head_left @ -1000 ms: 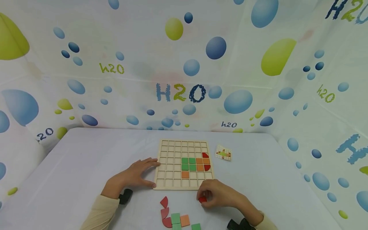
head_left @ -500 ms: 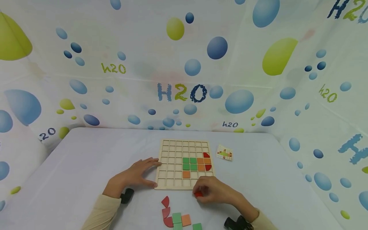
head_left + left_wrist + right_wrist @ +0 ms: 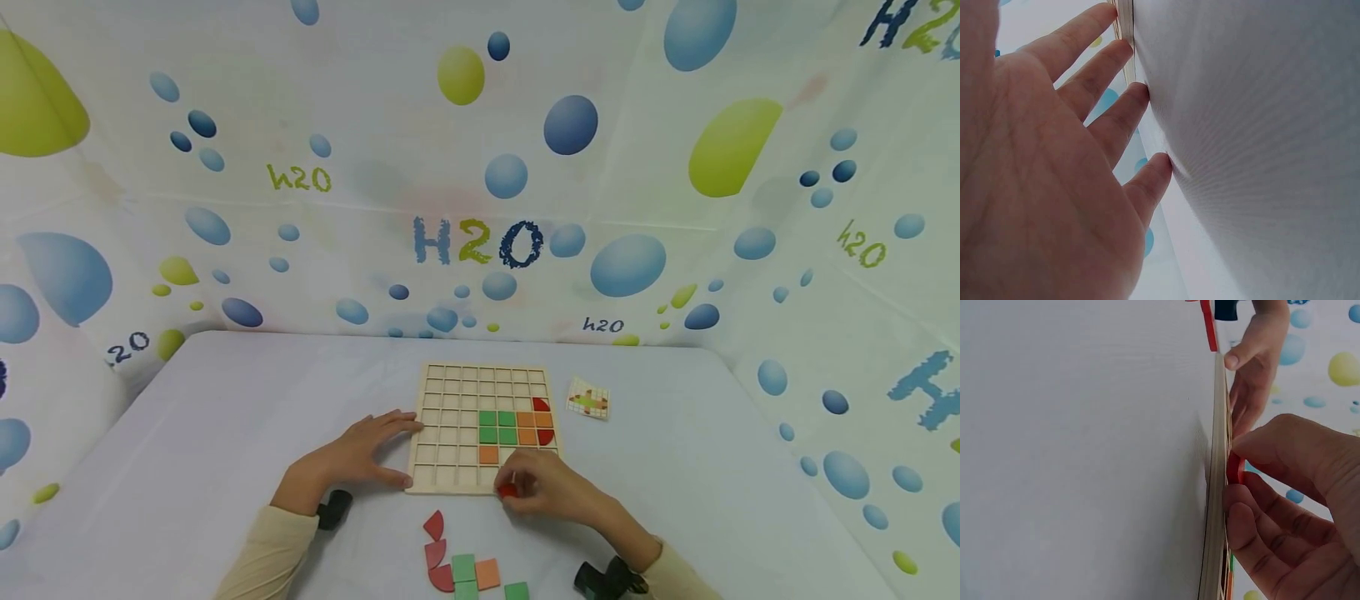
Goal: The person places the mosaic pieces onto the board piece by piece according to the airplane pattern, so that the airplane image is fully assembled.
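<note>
A wooden grid board [image 3: 448, 417] lies on the white table, with green squares [image 3: 497, 427], orange squares [image 3: 535, 419] and red rounded pieces [image 3: 545, 437] set in its cells. My left hand [image 3: 351, 457] rests spread at its left side, fingertips and thumb touching the frame; the left wrist view shows these fingers [image 3: 1104, 122] stretched out. Between thumb and fingers my right hand [image 3: 553, 490] pinches a small red piece [image 3: 507, 491], partly hidden by the fingers, over the board's near edge. In the right wrist view the red piece [image 3: 1235, 467] is right at the board's rim [image 3: 1215, 456].
In front of the board lie several loose pieces: red quarter-rounds [image 3: 435, 552], green squares [image 3: 464, 568] and an orange square [image 3: 487, 573]. A small pattern card [image 3: 588, 399] sits right of the board. A printed curtain [image 3: 360, 250] stands behind the table.
My right hand has moved left and away from me with the red piece, from beside the near edge to over it. The left hand stays in place at the board.
</note>
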### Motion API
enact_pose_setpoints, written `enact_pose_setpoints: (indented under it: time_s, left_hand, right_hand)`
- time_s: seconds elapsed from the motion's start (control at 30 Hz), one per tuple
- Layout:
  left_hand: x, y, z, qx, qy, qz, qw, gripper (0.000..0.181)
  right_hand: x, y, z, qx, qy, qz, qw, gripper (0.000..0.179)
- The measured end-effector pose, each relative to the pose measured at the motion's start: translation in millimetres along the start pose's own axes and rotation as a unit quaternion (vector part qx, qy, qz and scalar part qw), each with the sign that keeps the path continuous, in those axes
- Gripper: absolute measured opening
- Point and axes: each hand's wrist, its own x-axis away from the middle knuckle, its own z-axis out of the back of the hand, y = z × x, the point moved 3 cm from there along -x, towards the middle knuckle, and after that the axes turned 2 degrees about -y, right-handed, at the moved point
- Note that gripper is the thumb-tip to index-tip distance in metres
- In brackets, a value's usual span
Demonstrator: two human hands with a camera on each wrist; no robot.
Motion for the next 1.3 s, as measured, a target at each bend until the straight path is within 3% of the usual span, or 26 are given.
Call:
enact_pose_setpoints:
  time_s: [0.13,0.53,0.77,1.3]
  left_hand:
    - [0.0,1.6,0.3,0.000,-0.001,0.000,1.0000,0.077]
    - [-0.1,3.9,-0.2,0.004,-0.004,0.006,1.0000,0.077]
    - [-0.7,2.5,-0.5,-0.002,-0.003,0.008,1.0000,0.077]
    - [-0.9,1.4,-1.5,-0.004,-0.006,0.009,0.9999,0.077]
  right_hand:
    - [-3.6,-1,-1,0.000,0.016,0.003,0.9999,0.016]
    - [-14.4,-1,-4,0.029,0.022,-0.043,0.9984,0.011]
    - [-14.2,-1,-3,0.025,0.010,-0.042,0.9988,0.014]
    - [-19.9,0,-7,0.004,0.037,-0.058,0.9976,0.014]
